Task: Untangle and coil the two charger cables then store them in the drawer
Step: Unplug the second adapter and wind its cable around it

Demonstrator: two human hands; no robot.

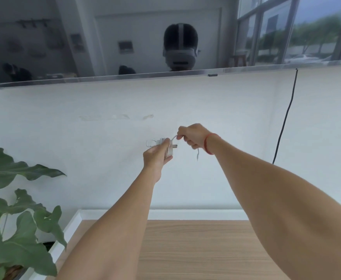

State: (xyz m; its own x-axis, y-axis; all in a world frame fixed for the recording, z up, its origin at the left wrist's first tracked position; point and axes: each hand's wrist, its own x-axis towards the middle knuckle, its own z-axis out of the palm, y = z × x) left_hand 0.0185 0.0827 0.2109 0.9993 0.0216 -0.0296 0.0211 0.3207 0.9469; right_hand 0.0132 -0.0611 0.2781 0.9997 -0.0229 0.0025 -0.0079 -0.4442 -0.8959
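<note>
- Both arms are up in front of the white wall [84, 138], under the television [125, 47]. The work is happening in mid-air, well above the wooden top [196, 249].
- The left hand [156, 157] is clenched round a white adapter block [170, 152], with the gathered turns of the charger cable [155, 142] pinned against it.
- The right hand [192, 136] is curled too, pinching the cable's free run close beside the block. A short tail [197, 155] dangles below that fist.
- Risk one, I'd say: those turns are held by finger pressure alone. If the left grip loosens, the coil could spring open and spill.
- Risk two: if the right hand pulls too hard, the wraps could cinch unevenly or kink the wire where it leaves the block.
- Risk three: that loose tail could catch in a loop on the next wrap and make a fresh snag.
- Orientation: the bundle's long axis runs roughly left to right. A small loop [149, 142] pokes out on the left, and the block's prongs point right, towards the right hand.
- The tail hangs straight down.
- I can make out only one cable in the hands. The second one and the drawer aren't in sight from here.
- A plant [20, 219] stands off to the left, and a black cord [286, 118] runs down the wall on the right. Both are well apart from the hands.
</note>
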